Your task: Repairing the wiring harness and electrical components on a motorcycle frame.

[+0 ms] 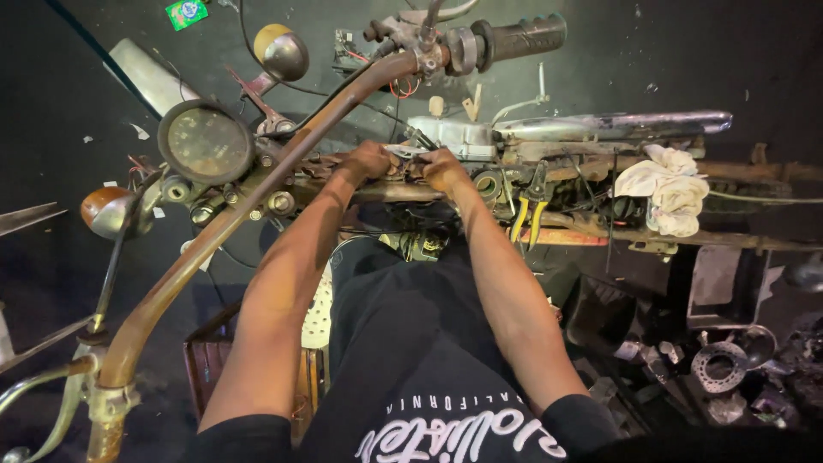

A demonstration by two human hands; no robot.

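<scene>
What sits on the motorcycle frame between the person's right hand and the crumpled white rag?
In the head view, yellow-handled pliers hang on the frame between the right hand and the white rag, beside tangled wires.

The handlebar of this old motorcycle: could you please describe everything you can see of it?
The handlebar is a curved metal tube, brown with rust, running from lower left to upper right. Its far end carries a black ribbed rubber grip and a metal clamp; a lever hangs at the near end. Neither hand touches it.
</scene>
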